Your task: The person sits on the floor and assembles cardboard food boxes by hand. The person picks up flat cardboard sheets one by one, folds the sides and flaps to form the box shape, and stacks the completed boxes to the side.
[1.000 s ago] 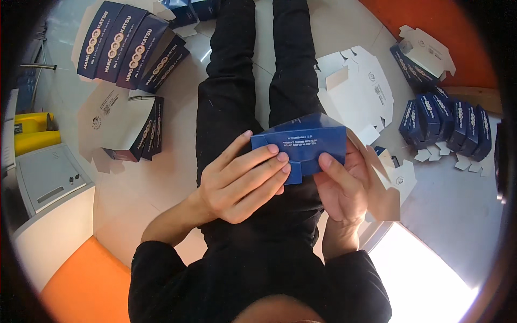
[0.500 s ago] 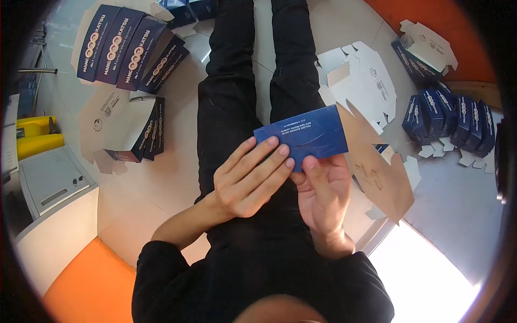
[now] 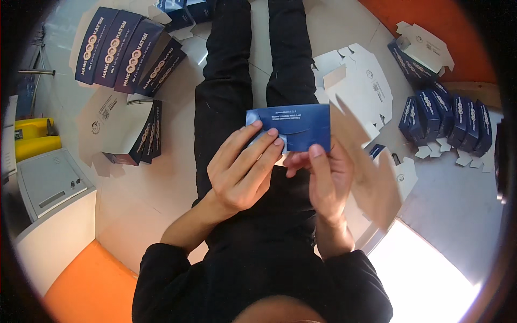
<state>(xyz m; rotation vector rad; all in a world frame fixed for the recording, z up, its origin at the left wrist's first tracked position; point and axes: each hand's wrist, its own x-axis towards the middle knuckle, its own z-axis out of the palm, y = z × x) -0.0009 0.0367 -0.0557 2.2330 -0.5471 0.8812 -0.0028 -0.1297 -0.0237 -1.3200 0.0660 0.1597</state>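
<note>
Over my lap I hold a partly folded dark blue cardboard box (image 3: 301, 121), its printed side panel facing up. A long flap with a brown inner face, blurred by motion, stretches from its right end. The fingers of my left hand (image 3: 242, 167) press on the panel's left part, with that thumb hidden. My right hand (image 3: 328, 172) grips the right part, thumb on the lower edge and some fingers bent underneath. Beyond the flap, flat white carton blanks (image 3: 371, 81) lie by my right leg.
Folded blue boxes (image 3: 113, 48) are stacked at the far left, above open cartons (image 3: 124, 124). More blue boxes (image 3: 463, 121) stand in rows on the right, below an open-lidded carton (image 3: 423, 48). A grey-topped cabinet (image 3: 51, 180) and a yellow object (image 3: 35, 145) are at the left.
The box has shifted slightly left and turned more level. Its brown flap has swung. My right thumb has moved from the lower flap to the panel's edge.
</note>
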